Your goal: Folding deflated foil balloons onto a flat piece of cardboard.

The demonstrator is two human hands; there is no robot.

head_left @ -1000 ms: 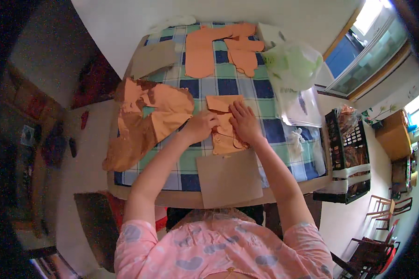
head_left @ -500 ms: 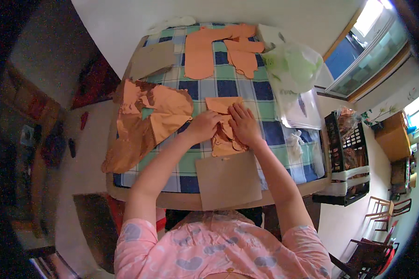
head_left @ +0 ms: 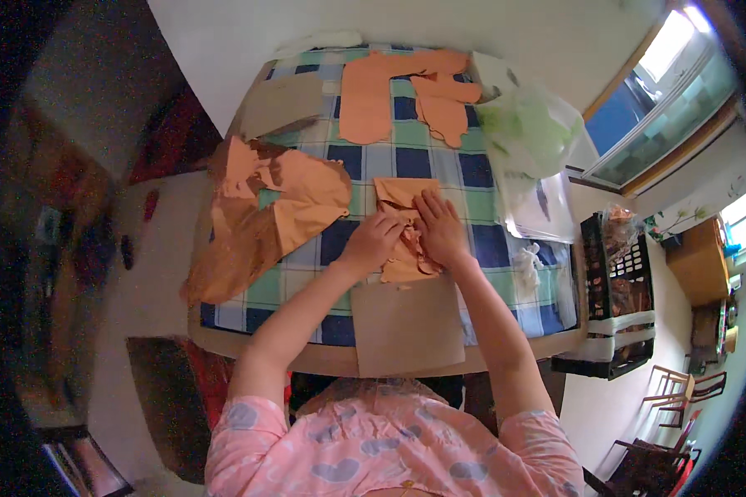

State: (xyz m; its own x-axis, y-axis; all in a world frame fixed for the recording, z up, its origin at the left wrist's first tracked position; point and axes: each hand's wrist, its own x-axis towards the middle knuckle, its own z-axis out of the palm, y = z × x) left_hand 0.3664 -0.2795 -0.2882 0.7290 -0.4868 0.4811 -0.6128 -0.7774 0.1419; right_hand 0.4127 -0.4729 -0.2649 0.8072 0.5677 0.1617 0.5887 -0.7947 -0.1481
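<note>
A folded copper-orange foil balloon, flat and without air, lies in front of me on the checked cloth. My left hand has its fingers curled together at the left side and middle of the fold, pinching the crumpled foil. My right hand rests flat on the right side, fingers stretched out and pressing down. Crinkled, shiny layers show between the two hands. Just nearer to me, a grey-brown cardboard sheet reaches over the table's front edge.
A larger crumpled foil balloon lies at the left, and flat orange ones at the back. Another cardboard piece is back left. Plastic bags lie along the right edge, beside a black crate below.
The left hand has shifted slightly toward me along the folded foil, its fingers more curled. The right hand stays flat on it. The whole view has shifted a little.
</note>
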